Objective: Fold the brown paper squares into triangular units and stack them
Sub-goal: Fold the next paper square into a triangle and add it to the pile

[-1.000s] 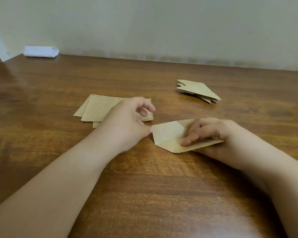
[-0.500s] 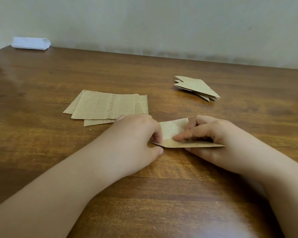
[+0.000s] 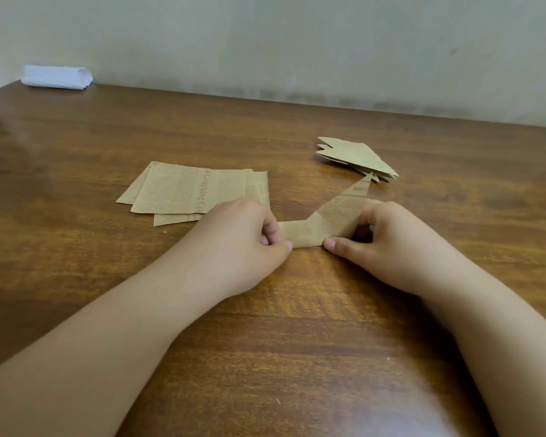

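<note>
printed brown paper strip (image 3: 325, 225), pointed flap raised

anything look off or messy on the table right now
Nothing is damaged or spilled. The unfolded sheets lie fanned and askew rather than squared up, and the folded units are stacked a bit unevenly, tips offset. The left hand and right hand pinch the strip mid-fold, one flap raised.
</note>
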Demonstrator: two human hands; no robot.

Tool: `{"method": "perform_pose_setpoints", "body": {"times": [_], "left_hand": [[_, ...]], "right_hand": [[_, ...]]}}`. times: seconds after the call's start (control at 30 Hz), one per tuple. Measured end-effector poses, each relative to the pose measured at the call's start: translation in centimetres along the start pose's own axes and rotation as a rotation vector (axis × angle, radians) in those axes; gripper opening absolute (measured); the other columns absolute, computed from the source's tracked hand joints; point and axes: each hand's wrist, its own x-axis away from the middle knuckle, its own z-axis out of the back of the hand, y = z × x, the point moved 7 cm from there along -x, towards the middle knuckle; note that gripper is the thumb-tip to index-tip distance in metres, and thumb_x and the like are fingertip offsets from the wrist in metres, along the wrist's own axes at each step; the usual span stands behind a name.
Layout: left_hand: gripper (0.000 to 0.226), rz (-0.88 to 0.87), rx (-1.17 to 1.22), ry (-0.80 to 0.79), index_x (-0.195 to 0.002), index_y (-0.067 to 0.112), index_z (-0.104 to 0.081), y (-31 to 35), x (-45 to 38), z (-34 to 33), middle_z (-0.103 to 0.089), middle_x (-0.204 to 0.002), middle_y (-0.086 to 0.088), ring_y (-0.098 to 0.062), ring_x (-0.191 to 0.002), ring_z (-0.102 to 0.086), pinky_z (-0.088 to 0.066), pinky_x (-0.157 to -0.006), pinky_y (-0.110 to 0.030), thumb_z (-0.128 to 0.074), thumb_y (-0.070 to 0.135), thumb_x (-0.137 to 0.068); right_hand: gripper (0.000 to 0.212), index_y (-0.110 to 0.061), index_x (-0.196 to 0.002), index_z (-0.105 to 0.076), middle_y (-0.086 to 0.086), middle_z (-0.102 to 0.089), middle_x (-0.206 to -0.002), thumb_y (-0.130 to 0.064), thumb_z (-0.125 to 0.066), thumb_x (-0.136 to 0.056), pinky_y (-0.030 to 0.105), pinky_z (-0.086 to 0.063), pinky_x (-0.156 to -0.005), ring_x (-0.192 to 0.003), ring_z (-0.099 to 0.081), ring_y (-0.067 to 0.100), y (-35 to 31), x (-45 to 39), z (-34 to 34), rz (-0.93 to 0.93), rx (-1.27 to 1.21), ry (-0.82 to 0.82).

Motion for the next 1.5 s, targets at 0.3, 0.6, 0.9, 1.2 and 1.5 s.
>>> {"method": "perform_pose_setpoints", "body": {"times": [0.3, 0.6, 0.9, 1.2, 1.5], "left_hand": [[0.019, 0.070, 0.044, 0.027, -0.075, 0.022, -0.069, -0.2, -0.3, -0.3, -0.056, -0.065, 0.009, -0.011, -0.064, -0.051, -0.044, -0.068, -0.026, -0.065, 0.035, -0.088], [0.022, 0.127, 0.001, 0.079, -0.073, 0.015, -0.070, -0.1, -0.1, -0.4, -0.061, -0.071, 0.005, -0.019, -0.082, -0.060, -0.047, -0.088, -0.039, -0.062, 0.030, -0.087], [0.028, 0.206, -0.023, 0.032, -0.067, 0.026, -0.063, -1.9, -0.7, -0.3, -0.057, -0.085, 0.013, -0.016, -0.108, -0.049, -0.032, -0.090, -0.035, -0.071, 0.051, -0.078], [0.012, 0.111, 0.402, -0.022, -0.077, 0.026, -0.074, -2.8, -1.1, 0.8, -0.057, -0.069, 0.009, 0.001, -0.054, -0.045, -0.037, -0.060, -0.019, -0.071, 0.016, -0.084], [0.010, 0.072, 0.208, -0.066, -0.071, 0.031, -0.071, -2.0, -1.4, -0.2, -0.065, -0.078, 0.012, -0.006, -0.083, -0.058, -0.044, -0.096, -0.041, -0.073, 0.034, -0.080]], "right_hand": [[0.039, -0.014, -0.085, -0.066, -0.001, -0.062, -0.076, -0.053, -0.063, -0.082, 0.029, -0.035, -0.066, -0.079, -0.056, 0.018, 0.1, 0.1, 0.1, -0.138, -0.030, 0.029], [0.032, -0.020, -0.088, -0.070, -0.005, -0.062, -0.075, -0.051, -0.064, -0.083, 0.036, -0.042, -0.084, -0.080, -0.056, 0.016, -0.6, -0.1, 0.2, -0.146, 0.075, 0.076], [0.036, -0.023, -0.090, -0.069, -0.007, -0.065, -0.081, -0.057, -0.062, -0.081, 0.033, -0.025, -0.082, -0.092, -0.052, 0.017, -0.3, -0.3, 0.3, -0.185, 0.106, 0.100], [0.040, -0.022, -0.092, -0.071, -0.006, -0.064, -0.084, -0.059, -0.063, -0.078, 0.034, -0.027, -0.082, -0.096, -0.051, 0.018, -0.2, -0.7, 0.6, -0.182, 0.129, 0.077], [0.035, -0.023, -0.085, -0.069, -0.009, -0.061, -0.080, -0.057, -0.064, -0.078, 0.032, -0.027, -0.082, -0.096, -0.048, 0.018, -0.6, -0.7, 0.6, -0.172, 0.136, 0.059]]}}
